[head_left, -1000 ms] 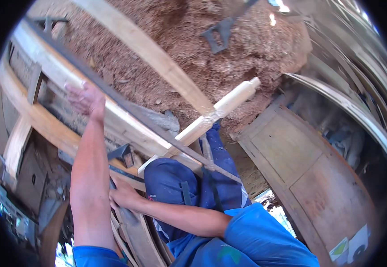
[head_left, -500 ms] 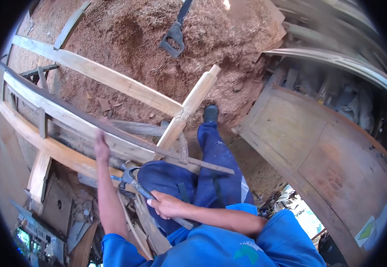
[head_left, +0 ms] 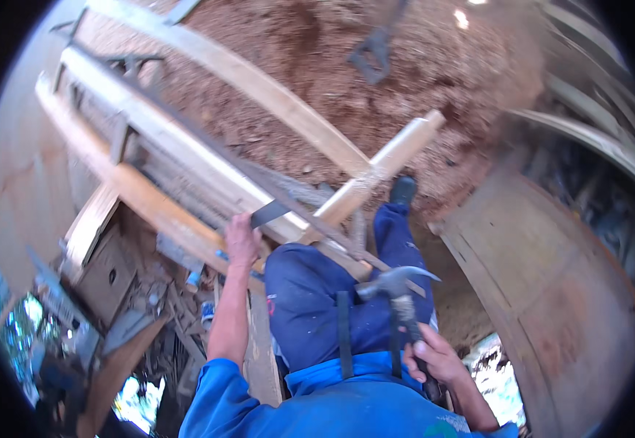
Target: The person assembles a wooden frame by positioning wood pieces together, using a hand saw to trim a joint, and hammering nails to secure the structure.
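Hammer [head_left: 403,305] shifted rightward; handle [head_left: 407,321] slants up-left from right fingers [head_left: 440,356], claw [head_left: 421,272] rightward.

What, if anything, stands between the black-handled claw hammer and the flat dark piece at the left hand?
In this view, the brown wooden beam end, with the long thin dark strip along it, lies between hammer and flat piece. Whether they truly obstruct, I cannot tell.

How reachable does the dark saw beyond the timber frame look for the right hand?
Probably not reachable as things stand: the right hand is closed around the hammer low by the lap, and the pale crosspiece lies between it and the saw.
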`<state>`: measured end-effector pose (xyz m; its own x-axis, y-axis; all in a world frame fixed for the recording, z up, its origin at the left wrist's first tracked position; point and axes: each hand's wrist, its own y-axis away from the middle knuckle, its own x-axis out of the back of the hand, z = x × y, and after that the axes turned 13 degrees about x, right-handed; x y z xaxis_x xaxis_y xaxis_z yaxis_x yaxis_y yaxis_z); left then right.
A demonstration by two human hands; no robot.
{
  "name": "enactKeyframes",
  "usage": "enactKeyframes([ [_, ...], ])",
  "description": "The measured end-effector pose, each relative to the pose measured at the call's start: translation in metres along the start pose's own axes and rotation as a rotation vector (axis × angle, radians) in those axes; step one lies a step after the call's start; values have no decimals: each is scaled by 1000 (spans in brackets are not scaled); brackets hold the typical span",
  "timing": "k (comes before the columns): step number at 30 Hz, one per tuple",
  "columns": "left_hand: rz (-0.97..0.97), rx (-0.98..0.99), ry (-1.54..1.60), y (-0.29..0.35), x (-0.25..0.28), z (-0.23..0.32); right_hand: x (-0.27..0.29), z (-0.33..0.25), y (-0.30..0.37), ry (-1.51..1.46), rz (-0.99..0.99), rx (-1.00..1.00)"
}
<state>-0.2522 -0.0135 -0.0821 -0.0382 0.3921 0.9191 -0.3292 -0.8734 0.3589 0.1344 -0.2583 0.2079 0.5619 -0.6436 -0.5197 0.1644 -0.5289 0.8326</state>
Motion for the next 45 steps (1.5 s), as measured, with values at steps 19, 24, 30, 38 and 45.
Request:
enactKeyframes([
  [19, 385, 683, 356, -135, 55, -49, 6, 22, -25, -611, 732, 256],
  [24, 374, 569, 319, -148, 30, -44, 12, 57, 17, -704, 1219, 302],
  [30, 405, 637, 340, -144, 36, -12, 24, 93, 42, -541, 1273, 127],
  [38, -731, 289, 950, -37, 19, 124, 55, 12, -18, 1403, 369, 779],
  [45, -263, 678, 1960, -40, 79, 240, 38, -8, -59, 1709, -255, 974],
])
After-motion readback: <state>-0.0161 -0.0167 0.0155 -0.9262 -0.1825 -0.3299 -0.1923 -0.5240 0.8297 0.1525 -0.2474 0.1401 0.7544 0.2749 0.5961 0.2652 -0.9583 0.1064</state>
